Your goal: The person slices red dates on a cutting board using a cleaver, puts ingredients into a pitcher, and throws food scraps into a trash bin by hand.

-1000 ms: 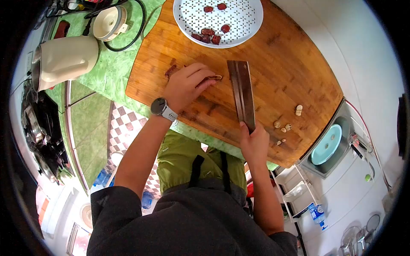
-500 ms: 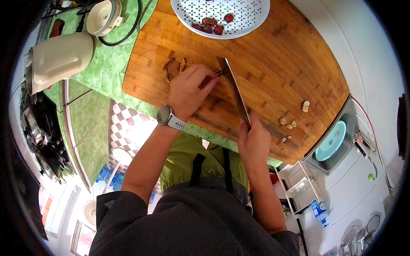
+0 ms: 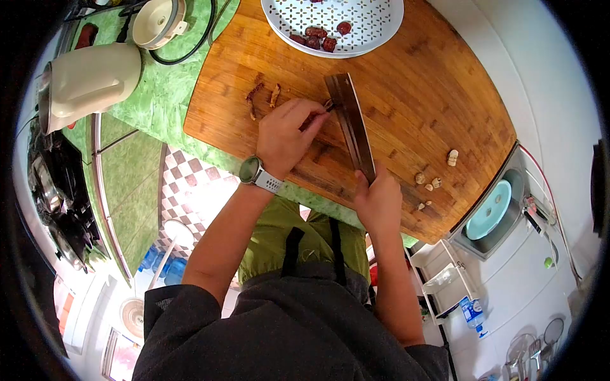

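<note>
My right hand (image 3: pixel 379 202) is wrapped round the handle of a cleaver (image 3: pixel 353 130), whose blade is tilted with its flat side showing. The blade stands over the wooden cutting board (image 3: pixel 419 95). My left hand (image 3: pixel 287 134), with a watch on the wrist, pinches a small brown dried piece (image 3: pixel 328 105) against or close beside the blade; the fingers partly hide it. Left of that hand lie a dark reddish strip (image 3: pixel 253 95) and a lighter brown strip (image 3: pixel 274 96). Several pale, chunky pieces lie on the board's right side, among them a larger one (image 3: pixel 452 157).
A white perforated basket (image 3: pixel 368 44) with several dark red dates (image 3: pixel 316 32) sits at the board's far edge. On the green counter (image 3: pixel 162 95) are a cream-coloured appliance (image 3: pixel 95 82) and its round part (image 3: pixel 154 24). A sink (image 3: pixel 518 184) holds a turquoise basin (image 3: pixel 489 211) at the right.
The cleaver has turned from nearly edge-on to show its broad flat side, its tip shifting slightly right. My left hand stays at the brown piece. The whole view has shifted slightly.
</note>
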The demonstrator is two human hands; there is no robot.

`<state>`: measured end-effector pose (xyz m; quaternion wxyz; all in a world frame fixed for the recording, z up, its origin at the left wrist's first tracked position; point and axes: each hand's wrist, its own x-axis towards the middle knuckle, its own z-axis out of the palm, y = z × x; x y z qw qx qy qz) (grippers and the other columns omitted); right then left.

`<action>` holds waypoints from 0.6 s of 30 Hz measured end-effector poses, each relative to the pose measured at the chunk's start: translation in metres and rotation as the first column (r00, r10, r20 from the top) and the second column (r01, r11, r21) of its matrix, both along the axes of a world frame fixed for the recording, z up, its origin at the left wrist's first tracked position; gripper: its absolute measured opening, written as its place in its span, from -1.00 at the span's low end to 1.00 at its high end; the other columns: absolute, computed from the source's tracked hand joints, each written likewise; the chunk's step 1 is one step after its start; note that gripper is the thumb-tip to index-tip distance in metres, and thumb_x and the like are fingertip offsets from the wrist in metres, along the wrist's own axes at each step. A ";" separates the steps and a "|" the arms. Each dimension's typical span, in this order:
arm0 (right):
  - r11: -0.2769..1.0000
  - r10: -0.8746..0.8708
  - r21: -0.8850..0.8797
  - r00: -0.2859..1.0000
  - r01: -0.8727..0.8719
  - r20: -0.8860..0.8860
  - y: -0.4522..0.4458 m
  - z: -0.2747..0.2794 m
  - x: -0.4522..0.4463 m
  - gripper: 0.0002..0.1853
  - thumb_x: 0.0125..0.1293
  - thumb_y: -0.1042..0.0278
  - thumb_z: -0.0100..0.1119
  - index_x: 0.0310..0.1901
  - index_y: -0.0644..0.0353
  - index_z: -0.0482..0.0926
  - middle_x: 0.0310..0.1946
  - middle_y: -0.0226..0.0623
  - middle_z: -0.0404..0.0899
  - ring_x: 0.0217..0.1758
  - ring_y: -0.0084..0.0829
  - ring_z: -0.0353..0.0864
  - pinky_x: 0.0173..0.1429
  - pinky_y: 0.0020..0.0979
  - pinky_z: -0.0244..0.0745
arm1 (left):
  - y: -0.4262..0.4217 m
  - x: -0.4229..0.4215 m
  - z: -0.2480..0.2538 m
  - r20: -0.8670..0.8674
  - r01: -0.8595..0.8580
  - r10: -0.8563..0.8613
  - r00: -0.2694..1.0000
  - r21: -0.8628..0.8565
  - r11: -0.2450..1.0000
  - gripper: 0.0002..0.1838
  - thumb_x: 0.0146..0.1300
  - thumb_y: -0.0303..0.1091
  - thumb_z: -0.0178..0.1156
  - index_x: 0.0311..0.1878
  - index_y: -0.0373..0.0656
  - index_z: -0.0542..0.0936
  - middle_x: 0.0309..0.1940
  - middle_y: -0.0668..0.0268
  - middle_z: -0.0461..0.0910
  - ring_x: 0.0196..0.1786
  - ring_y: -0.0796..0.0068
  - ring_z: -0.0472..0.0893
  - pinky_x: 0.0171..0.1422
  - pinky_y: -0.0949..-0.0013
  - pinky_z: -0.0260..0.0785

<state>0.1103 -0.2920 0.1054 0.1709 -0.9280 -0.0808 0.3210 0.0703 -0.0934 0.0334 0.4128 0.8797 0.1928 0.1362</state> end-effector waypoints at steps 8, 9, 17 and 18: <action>0.969 -0.120 0.211 0.992 0.127 -0.043 -0.005 -0.009 -0.009 -0.73 0.48 0.25 0.26 -0.02 0.31 0.68 -0.26 0.24 0.71 -0.10 0.31 0.71 -0.04 0.13 0.59 | -0.013 0.006 0.009 -0.120 -0.220 0.193 0.974 -0.286 0.933 -0.84 0.32 -0.38 0.50 -0.16 -0.25 0.76 -0.31 0.20 0.82 -0.30 0.46 0.81 -0.15 0.38 0.64; 0.965 -0.144 0.204 0.984 0.163 -0.104 -0.005 -0.009 -0.009 -0.72 0.49 0.23 0.26 0.00 0.31 0.68 -0.26 0.23 0.72 -0.10 0.30 0.72 -0.04 0.11 0.59 | -0.015 0.006 0.009 -0.114 -0.237 0.212 0.971 -0.306 0.922 -0.86 0.31 -0.40 0.48 -0.19 -0.25 0.75 -0.34 0.18 0.80 -0.33 0.42 0.80 -0.19 0.37 0.64; 0.929 -0.260 0.210 0.940 0.306 -0.219 -0.003 -0.020 -0.024 -0.70 0.50 0.22 0.24 0.04 0.30 0.67 -0.25 0.20 0.72 -0.10 0.28 0.72 -0.04 0.05 0.60 | -0.028 0.009 0.003 -0.221 -0.351 0.282 0.934 -0.414 0.840 -0.85 0.31 -0.38 0.46 -0.25 -0.27 0.74 -0.42 0.18 0.79 -0.37 0.39 0.80 -0.22 0.36 0.62; 0.927 -0.259 0.219 0.941 0.306 -0.217 -0.002 -0.019 -0.023 -0.71 0.51 0.23 0.23 0.04 0.30 0.67 -0.24 0.20 0.72 -0.09 0.28 0.72 -0.05 0.05 0.59 | -0.027 0.009 0.003 -0.251 -0.361 0.274 0.928 -0.434 0.826 -0.84 0.31 -0.37 0.46 -0.26 -0.27 0.73 -0.42 0.18 0.79 -0.36 0.40 0.80 -0.22 0.36 0.62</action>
